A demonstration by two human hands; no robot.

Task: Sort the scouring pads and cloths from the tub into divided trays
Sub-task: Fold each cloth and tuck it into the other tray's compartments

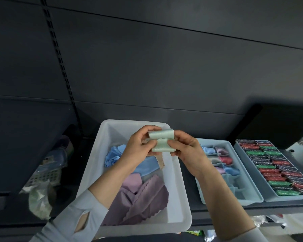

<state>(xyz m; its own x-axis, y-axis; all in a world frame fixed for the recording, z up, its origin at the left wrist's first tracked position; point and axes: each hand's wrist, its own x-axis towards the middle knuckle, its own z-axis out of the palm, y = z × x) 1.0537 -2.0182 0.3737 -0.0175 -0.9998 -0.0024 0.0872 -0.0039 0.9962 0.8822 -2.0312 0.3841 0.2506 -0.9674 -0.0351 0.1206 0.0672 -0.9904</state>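
Observation:
Both hands hold a pale green cloth (162, 140) above the far end of the white tub (179, 203). My left hand (138, 147) pinches its left side and my right hand (185, 147) pinches its right side; the cloth is folded into a small band. Inside the tub lie blue cloths (113, 157) and purple cloths (143, 198) with zigzag edges. To the right stands a light blue divided tray (252, 198) with folded blue, pink, red and purple cloths in its far compartments. Further right, a second tray (269, 198) is packed with red, green and dark scouring pads (276, 165).
The tub and trays sit on a dark shelf against a dark panelled wall. At the left are a perforated basket (47, 175) and a crumpled clear plastic bag (38, 198). A dark box (278, 123) stands behind the right tray. Packaging shows below the shelf edge.

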